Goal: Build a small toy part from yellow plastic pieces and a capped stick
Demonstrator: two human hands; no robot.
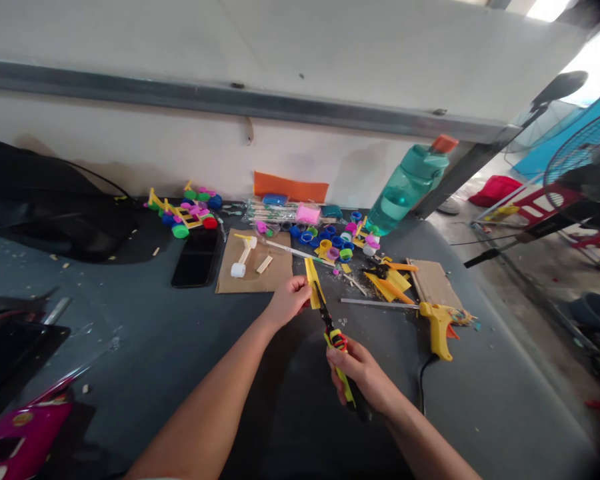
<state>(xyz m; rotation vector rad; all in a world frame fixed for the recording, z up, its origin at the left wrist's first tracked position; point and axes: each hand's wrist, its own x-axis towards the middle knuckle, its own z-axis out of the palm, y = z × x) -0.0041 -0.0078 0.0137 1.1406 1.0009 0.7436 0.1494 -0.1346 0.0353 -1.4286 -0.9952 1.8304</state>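
Observation:
In my left hand (294,301) a narrow yellow strip (311,275), which looks like paper or foam, is pinched at its left edge. My right hand (360,373) is closed around the yellow-and-black handles of a pair of snips (336,340) with a red part near the pivot. The dark blades lie against the yellow strip, pointing away from me. Beyond it, blue, yellow, green and pink bottle caps (333,241) are heaped. A cardboard piece (230,283) to the left bears a stick piece with white round caps (239,270) and short wooden sticks (265,265).
A yellow glue gun (437,330) lies on the right, its cord trailing toward me. Yellow scraps (393,285) and orange-handled scissors (403,267) lie behind it. A teal bottle (405,187) leans at the back. A phone (196,259) and colorful cap-wheeled models (185,212) are left of the cardboard.

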